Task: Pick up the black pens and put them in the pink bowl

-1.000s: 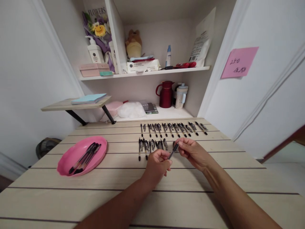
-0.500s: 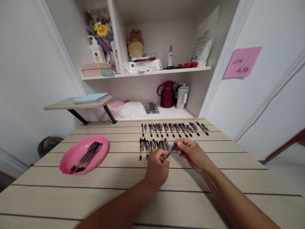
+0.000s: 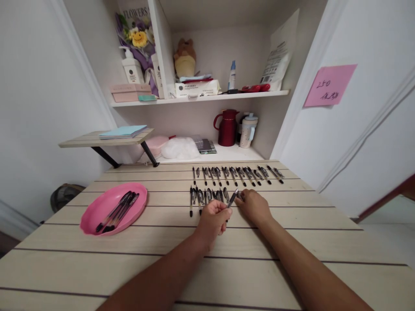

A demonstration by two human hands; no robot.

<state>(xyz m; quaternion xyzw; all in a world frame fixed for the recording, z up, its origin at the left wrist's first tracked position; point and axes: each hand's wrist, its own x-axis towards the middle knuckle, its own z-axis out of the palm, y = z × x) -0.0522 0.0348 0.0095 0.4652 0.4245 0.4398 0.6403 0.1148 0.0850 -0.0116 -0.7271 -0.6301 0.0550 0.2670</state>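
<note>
One pen (image 3: 232,199) is pointing toward one o'clock, the left hand (image 3: 211,219) pinching it; just beside it, at three o'clock, the right hand (image 3: 255,206) is curling downward, whether gripping anything I can't tell.

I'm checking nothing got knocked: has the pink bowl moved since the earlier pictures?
No: the pink bowl shows no shift either way against the striped table.

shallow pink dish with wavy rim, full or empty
Neither: a few slim black pens lie inside the pink dish, much of its bottom bare.
</note>
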